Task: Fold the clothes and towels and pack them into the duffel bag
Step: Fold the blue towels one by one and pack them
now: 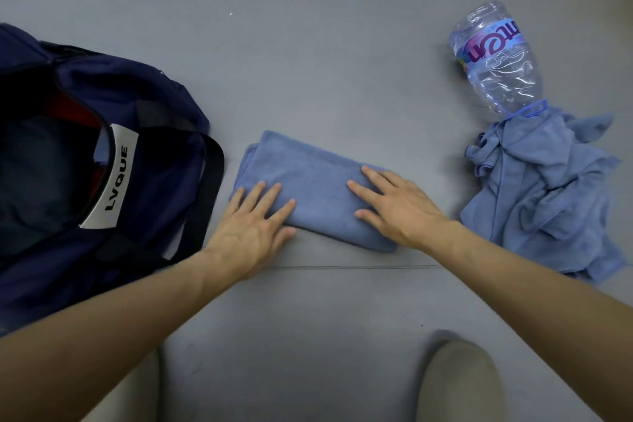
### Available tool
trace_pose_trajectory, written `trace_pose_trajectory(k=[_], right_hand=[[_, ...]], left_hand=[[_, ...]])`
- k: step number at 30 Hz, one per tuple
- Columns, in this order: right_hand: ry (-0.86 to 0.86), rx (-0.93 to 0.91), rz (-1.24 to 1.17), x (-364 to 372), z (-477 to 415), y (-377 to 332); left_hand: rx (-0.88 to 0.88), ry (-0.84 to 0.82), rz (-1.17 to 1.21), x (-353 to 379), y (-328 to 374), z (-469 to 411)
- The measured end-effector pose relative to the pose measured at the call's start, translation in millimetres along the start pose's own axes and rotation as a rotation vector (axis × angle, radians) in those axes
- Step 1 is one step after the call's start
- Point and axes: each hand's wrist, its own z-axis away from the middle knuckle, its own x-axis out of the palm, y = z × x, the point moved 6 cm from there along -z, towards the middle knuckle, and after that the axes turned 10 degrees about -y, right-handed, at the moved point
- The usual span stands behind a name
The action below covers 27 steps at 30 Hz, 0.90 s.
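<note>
Folded towel (315, 185) pressed flat, just right of the open duffel bag (102, 161).
Left hand (251, 223) and right hand (394, 205) rest apart, fingers straight, gripping nothing; judged next: lift it into the bag, then fold the crumpled cloth (541, 195) lying farther right.

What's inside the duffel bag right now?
The duffel bag is unzipped. Inside, a red item shows at the far edge beside dark fabric. The interior is shadowed, so what those are, and anything beneath, cannot be told.
</note>
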Motion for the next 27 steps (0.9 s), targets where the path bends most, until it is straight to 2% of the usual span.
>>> trace_pose_trajectory(k=[2, 6, 9, 11, 13, 16, 19, 21, 23, 27], right_hand=[[-0.021, 0.015, -0.017, 4, 13, -13], [-0.091, -0.072, -0.104, 29, 41, -56], [-0.086, -0.208, -0.180, 45, 60, -90], [-0.068, -0.236, -0.283, 44, 62, -95], [0.015, -0.141, -0.463, 29, 49, -79], [0.155, 0.114, -0.740, -4, 15, -32], [0.217, 0.220, -0.849, -40, -20, 2], [0.191, 0.224, -0.830, -56, -40, 8], [0.139, 0.207, -0.701, -64, -57, 4], [0.119, 0.240, -0.605, -59, -75, -6]], left_hand=[[-0.060, -0.002, -0.024, -10, -10, -5], [-0.151, 0.001, -0.041, -22, -23, -18], [-0.108, 0.017, -0.012, -17, -17, -18], [-0.054, 0.032, 0.011, -8, -12, -12], [-0.001, 0.055, 0.048, 1, -11, -5], [0.043, 0.077, 0.083, 9, -16, 3], [0.080, 0.108, 0.118, 13, -21, 5], [0.104, 0.157, 0.122, 9, -26, 1], [0.109, 0.212, 0.143, -4, -33, -6], [0.060, 0.218, 0.231, -24, -39, -17]])
